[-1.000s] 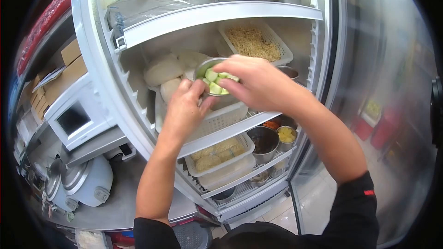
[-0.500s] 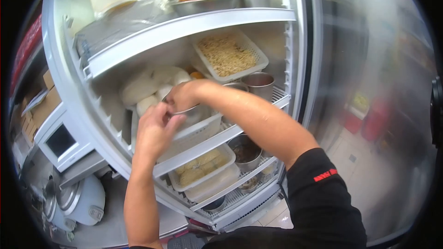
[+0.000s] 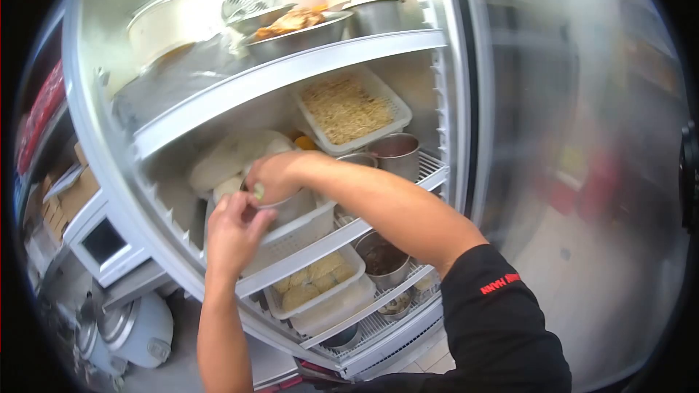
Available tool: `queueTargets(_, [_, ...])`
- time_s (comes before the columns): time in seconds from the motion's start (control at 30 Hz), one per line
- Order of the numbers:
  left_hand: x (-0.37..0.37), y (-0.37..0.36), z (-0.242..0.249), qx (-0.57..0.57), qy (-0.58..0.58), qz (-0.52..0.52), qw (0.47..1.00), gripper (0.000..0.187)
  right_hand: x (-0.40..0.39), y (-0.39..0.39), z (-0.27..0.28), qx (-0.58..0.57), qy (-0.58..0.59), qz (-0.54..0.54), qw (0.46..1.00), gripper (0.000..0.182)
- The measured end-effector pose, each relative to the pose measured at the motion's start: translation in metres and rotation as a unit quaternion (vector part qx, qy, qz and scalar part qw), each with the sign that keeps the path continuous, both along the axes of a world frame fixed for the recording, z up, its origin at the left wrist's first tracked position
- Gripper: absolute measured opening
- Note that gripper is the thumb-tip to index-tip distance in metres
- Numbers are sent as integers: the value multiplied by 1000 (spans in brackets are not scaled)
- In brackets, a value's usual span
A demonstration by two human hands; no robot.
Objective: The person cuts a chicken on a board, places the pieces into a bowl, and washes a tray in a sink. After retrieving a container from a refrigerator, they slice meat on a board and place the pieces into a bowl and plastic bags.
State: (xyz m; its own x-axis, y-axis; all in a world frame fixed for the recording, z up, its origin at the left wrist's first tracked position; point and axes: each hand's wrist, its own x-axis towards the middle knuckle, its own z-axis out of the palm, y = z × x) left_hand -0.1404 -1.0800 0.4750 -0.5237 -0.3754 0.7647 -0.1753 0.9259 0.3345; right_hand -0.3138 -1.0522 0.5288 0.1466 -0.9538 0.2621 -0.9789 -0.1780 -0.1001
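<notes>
Inside the fridge, my right hand (image 3: 273,177) reaches over a metal bowl (image 3: 295,207) with its fingers curled down. A small pale green piece (image 3: 258,191) shows at those fingertips; I cannot make out its kind. My left hand (image 3: 234,222) is closed at the bowl's near left rim, its thumb in front. The bowl sits in a white perforated basket (image 3: 306,233) on the middle shelf, its contents mostly hidden by my hands. Large white bundles (image 3: 233,156), perhaps bagged, lie behind my hands.
A basket of pale shreds (image 3: 346,113) and a metal pot (image 3: 397,156) stand at the right of this shelf. Above, the shelf edge (image 3: 291,76) crosses over my hands. Lower down are a yellowish-filled tray (image 3: 313,284) and a dark-filled pot (image 3: 382,258). The glass door (image 3: 561,175) stands open.
The whole view has shifted slightly, showing more of the top shelf. My right hand has turned a little, and the pale green piece now shows at its fingertips. My left hand stays by the bowl.
</notes>
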Motion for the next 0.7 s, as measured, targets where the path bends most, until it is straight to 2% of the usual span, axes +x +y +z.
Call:
queueTargets(0.03, [-1,-1,-1,-5,7,2,1000,25,-2,2,0,-36,-7,7,999,55])
queueTargets(0.2, [5,0,0,-28,-1,50,998,29,-9,2,5,-114,-209,26,971,48])
queueTargets(0.33, [6,-5,-3,-12,-1,66,998,32,-9,-3,8,-122,-385,32,914,42])
queueTargets(0.43, [9,-1,-1,5,1,109,994,38,-14,-4,12,-116,-391,-1,913,45])
queueTargets(0.57, [15,-3,-5,33,24,116,992,42,-4,-1,16,-56,-406,24,912,43])
queueTargets(0.7, [21,-3,-4,43,61,121,990,48,-4,-18,13,-6,-538,49,841,35])
